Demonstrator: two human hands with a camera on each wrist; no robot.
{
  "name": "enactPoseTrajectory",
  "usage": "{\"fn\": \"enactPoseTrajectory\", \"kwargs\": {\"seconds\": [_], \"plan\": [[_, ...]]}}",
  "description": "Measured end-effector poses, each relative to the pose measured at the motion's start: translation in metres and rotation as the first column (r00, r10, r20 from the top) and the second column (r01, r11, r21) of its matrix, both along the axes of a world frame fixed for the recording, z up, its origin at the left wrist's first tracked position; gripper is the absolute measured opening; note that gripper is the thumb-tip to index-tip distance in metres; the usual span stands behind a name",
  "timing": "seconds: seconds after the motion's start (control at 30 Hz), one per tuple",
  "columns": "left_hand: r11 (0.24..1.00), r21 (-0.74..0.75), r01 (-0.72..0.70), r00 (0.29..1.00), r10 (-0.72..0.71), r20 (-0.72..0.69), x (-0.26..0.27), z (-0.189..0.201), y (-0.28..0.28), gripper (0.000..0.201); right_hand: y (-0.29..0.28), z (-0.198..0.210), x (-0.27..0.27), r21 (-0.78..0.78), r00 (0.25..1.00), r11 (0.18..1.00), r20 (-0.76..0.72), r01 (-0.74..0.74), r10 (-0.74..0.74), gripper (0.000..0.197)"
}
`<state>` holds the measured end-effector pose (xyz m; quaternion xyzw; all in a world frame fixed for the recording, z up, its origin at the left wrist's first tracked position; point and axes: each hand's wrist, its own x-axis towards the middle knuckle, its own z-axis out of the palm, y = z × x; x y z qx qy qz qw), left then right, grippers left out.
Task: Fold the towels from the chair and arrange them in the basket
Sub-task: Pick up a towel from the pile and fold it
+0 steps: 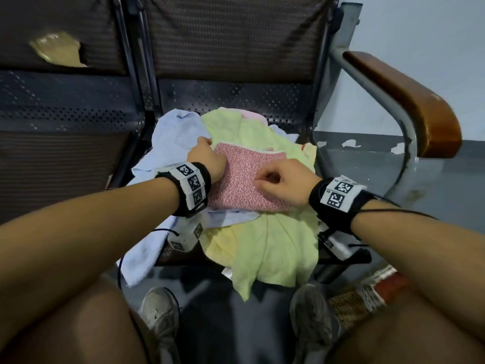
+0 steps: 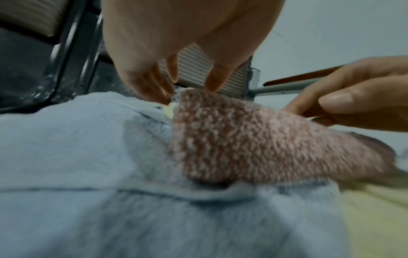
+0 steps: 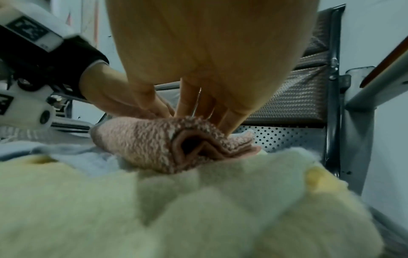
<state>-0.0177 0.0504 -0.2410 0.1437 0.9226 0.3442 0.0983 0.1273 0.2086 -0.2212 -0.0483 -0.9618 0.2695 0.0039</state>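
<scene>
Pink-flecked, one folded towel point(image 1: 246, 177) is lying on the pile; your left hand point(image 1: 207, 158) is pressing its far corner with straight fingers, your right hand point(image 1: 286, 182) pinching its near edge.

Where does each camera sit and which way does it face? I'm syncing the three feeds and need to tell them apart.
Head: worn on the head, looking down at the chair seat; both forearms, left hand, right hand, knees and shoes show.
Left wrist: low over the blue towel, facing the chair back; left fingers show.
Right wrist: low over the yellow-green towel, facing leftward and toward the chair back; right fingers show.
Shared: all three show the folded pink towel.
</scene>
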Motion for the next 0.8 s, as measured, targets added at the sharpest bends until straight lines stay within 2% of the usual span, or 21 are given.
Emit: {"fn": "enactPoseTrajectory", "kwargs": {"seconds": [0.03,0.1,0.17,0.23,0.27,0.33,0.37,0.43,0.5,0.57,0.6,0.7,0.77,0.8], "plan": [[1.000,0.021,0.016,0.998,-0.014,-0.059,0.003,0.003,-0.004,0.047,0.002,-0.003,0.002,0.010,0.999,1.000,0.041,-0.020,0.019,0.030],[0.988,0.089,0.130,0.980,-0.114,-0.162,0.012,0.006,-0.014,0.030,0.008,-0.008,0.005,0.046,0.989,0.998,0.147,-0.037,0.030,0.057],[0.945,0.176,0.276,0.961,-0.271,-0.055,0.025,0.005,-0.026,0.016,0.010,-0.013,0.007,0.090,0.970,0.994,0.241,-0.064,0.040,0.080],[0.904,0.151,0.399,0.907,-0.413,0.078,0.035,-0.003,-0.038,0.028,0.009,-0.018,0.009,0.159,0.964,0.980,0.253,-0.122,0.079,0.091],[0.882,0.075,0.466,0.875,-0.472,0.109,0.038,-0.007,-0.044,0.043,0.008,-0.021,0.010,0.191,0.966,0.971,0.240,-0.145,0.098,0.089],[0.829,-0.074,0.554,0.832,-0.549,0.082,0.040,-0.014,-0.051,0.068,0.007,-0.022,0.012,0.192,0.977,0.973,0.193,-0.128,0.091,0.072],[0.819,-0.119,0.561,0.827,-0.562,0.031,0.039,-0.016,-0.053,0.070,0.007,-0.020,0.012,0.164,0.985,0.982,0.158,-0.094,0.068,0.061],[0.841,-0.135,0.524,0.841,-0.536,-0.072,0.035,-0.014,-0.055,0.058,0.010,-0.014,0.014,0.111,0.995,0.993,0.095,-0.032,0.022,0.037],[0.871,-0.087,0.484,0.869,-0.490,-0.065,0.030,-0.008,-0.055,0.034,0.015,-0.006,0.017,0.061,0.999,0.998,0.050,0.005,-0.008,0.018],[0.894,0.022,0.447,0.894,-0.447,0.006,0.026,0.001,-0.053,0.016,0.020,0.002,0.020,-0.032,0.998,0.998,0.023,0.057,-0.056,0.011],[0.903,0.089,0.421,0.905,-0.425,0.035,0.024,0.004,-0.052,0.018,0.023,0.005,0.021,-0.087,0.996,0.992,0.019,0.089,-0.088,0.008],[0.911,0.271,0.311,0.931,-0.349,0.108,0.020,0.006,-0.050,0.023,0.029,0.011,0.023,-0.320,0.986,0.932,0.056,0.170,-0.160,0.015],[0.929,0.285,0.235,0.945,-0.288,0.158,0.019,0.001,-0.045,0.032,0.030,0.008,0.023,-0.468,0.969,0.849,0.150,0.245,-0.197,0.015],[0.949,0.242,0.201,0.954,-0.246,0.171,0.020,-0.003,-0.043,0.038,0.031,0.004,0.023,-0.472,0.958,0.836,0.190,0.281,-0.215,0.018]]}}
